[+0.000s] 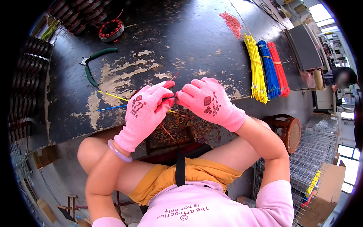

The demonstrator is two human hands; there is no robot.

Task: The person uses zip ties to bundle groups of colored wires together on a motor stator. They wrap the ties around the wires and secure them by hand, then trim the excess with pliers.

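- a thin blue insulated wire (113, 108) and a thin yellow insulated wire (111, 96) are lying over the near edge of the scuffed black worktable (181, 41), their right ends running in between the two gloved hands; a short red-tipped wire end (174, 76) is sticking up just above the hands.
- the left hand in a pink knit glove (145, 111) is pinching those wire ends, thumb and forefinger closed together on them.
- the right hand in a pink knit glove (210, 102) is meeting it fingertip to fingertip, fingers curled shut on the same ends; whether it is twisting or only holding cannot be told.
- judging from this, the step in hand is gathering or joining the wire ends, and it is looking well under way; the next move is calling for a firm pinch and even ends.
- green-handled cutting pliers (90, 64) are lying well to the left on the table.
- bundles of yellow wires (257, 68), blue wires (269, 70) and red wires (279, 68) are lying side by side to the right.
- a red-wound round coil (111, 29) is resting at the far left.
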